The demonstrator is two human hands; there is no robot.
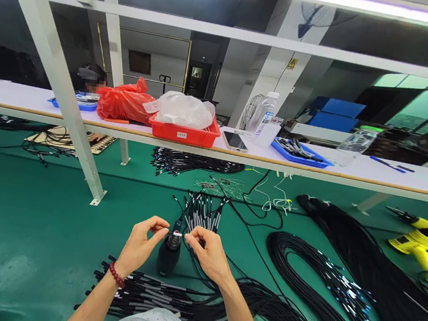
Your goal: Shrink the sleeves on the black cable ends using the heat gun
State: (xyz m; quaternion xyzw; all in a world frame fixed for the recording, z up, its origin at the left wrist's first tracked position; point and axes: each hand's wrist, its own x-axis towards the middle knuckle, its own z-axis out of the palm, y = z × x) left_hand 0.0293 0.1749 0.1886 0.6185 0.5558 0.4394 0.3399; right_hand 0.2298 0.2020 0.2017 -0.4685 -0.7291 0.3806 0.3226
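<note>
My left hand (pixel 144 242) and my right hand (pixel 207 252) face each other, each closed in a pinch. Stretched level between the fingertips is a thin black cable with a short white section (pixel 177 234). Directly beneath it a black heat gun (pixel 167 259) stands with its nozzle pointing up, and a red glow shows at the nozzle. Just behind lies a bundle of cables with grey sleeves (pixel 204 213). In front of the heat gun, between my forearms, spreads another pile of black cables with grey sleeves (pixel 152 295).
A looped cable bundle (pixel 291 257) and a yellow power tool (pixel 417 240) lie to the right on the green bench (pixel 38 212). Above runs a shelf (pixel 382 174) with a red tray (pixel 186 134), a phone (pixel 234 141), a bottle (pixel 268 112) and a blue tray (pixel 318 162).
</note>
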